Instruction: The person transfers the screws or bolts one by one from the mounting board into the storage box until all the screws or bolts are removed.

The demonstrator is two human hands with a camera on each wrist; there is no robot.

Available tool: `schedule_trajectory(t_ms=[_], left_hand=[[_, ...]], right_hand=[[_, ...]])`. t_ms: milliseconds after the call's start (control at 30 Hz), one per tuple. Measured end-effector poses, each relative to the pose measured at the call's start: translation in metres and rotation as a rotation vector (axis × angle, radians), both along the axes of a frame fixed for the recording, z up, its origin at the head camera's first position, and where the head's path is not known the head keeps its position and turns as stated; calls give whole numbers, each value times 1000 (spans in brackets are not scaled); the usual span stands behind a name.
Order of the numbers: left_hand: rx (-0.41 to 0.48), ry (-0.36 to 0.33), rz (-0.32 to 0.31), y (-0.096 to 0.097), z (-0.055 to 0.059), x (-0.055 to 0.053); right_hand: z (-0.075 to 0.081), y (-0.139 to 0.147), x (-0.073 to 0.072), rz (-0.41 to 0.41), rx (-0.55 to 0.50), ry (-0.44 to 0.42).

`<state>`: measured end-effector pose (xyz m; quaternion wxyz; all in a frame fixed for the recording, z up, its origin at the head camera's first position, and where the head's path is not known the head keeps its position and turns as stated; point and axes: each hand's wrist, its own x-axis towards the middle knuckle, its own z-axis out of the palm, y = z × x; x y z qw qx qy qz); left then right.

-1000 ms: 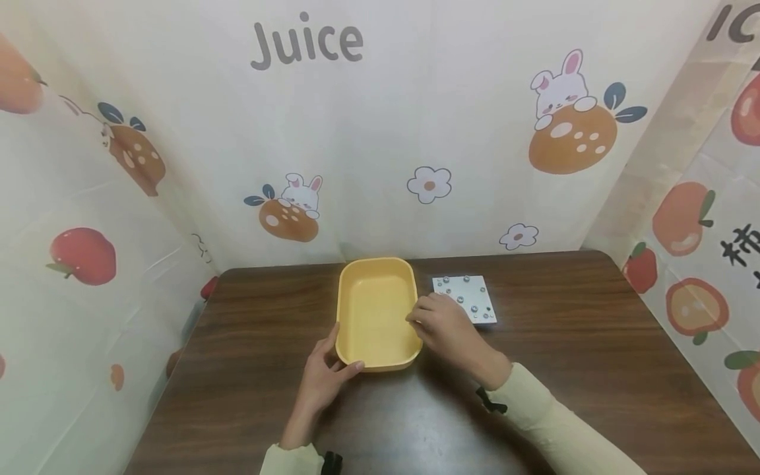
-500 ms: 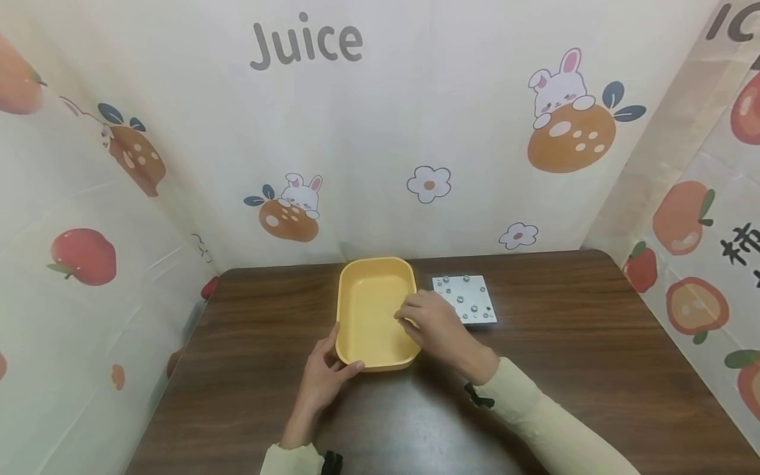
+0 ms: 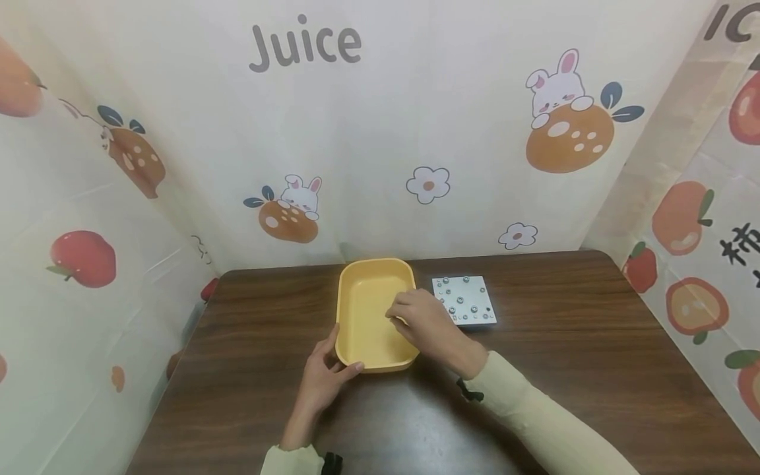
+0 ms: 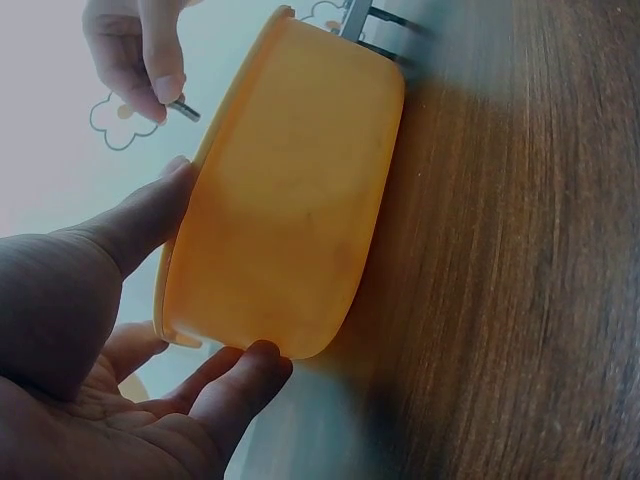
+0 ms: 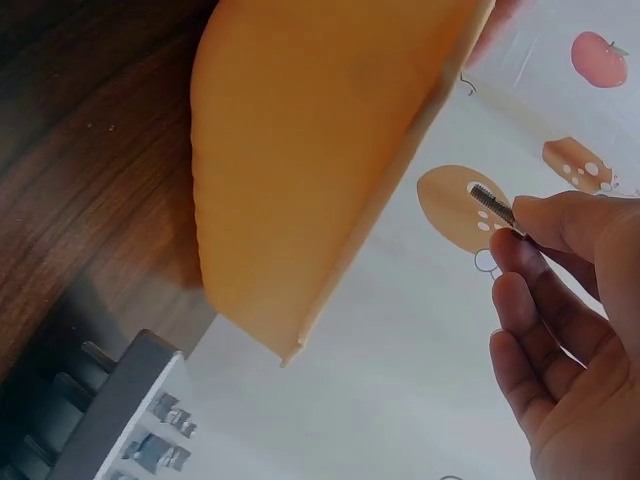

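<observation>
A yellow plastic tray (image 3: 371,330) sits on the table, and no object shows inside it. My left hand (image 3: 323,376) holds its near left corner, the thumb along the near rim and the fingers against the side, as the left wrist view also shows. Above the tray's right side is my right hand (image 3: 424,323). Between thumb and index finger it pinches a small threaded metal screw (image 5: 495,207), whose end also sticks out in the left wrist view. Right of the tray stands a white plate (image 3: 475,297) fitted with several metal nuts and bolts.
Legs or bolt shanks (image 5: 75,390) stick out beneath the plate's dark underside. The brown wooden table (image 3: 558,330) ends at a printed curtain (image 3: 380,132) behind the tray and at both sides.
My right hand has moved left from the tray's right rim to over its inside, uncovering more of the white plate. My left hand and the tray have stayed put.
</observation>
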<state>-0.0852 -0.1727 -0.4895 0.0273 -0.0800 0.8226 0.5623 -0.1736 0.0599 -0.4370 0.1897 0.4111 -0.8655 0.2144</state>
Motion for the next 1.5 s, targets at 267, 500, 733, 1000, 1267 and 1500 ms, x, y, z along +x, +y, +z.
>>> schedule_trajectory(t_ms=[267, 500, 733, 1000, 1267, 1500], left_hand=[[10, 1, 4, 0, 0, 0], [21, 0, 9, 1, 1, 1], [20, -6, 16, 1, 0, 1], [13, -20, 28, 0, -3, -2], [27, -21, 33, -1, -6, -2], [25, -16, 30, -1, -6, -3]], right_hand=[[1, -8, -3, 12, 29, 18], [-2, -15, -4, 40, 37, 27], [-2, -21, -4, 31, 64, 29], [3, -27, -4, 4, 124, -19], [8, -34, -4, 1, 174, -35], [14, -40, -5, 3, 210, -81]])
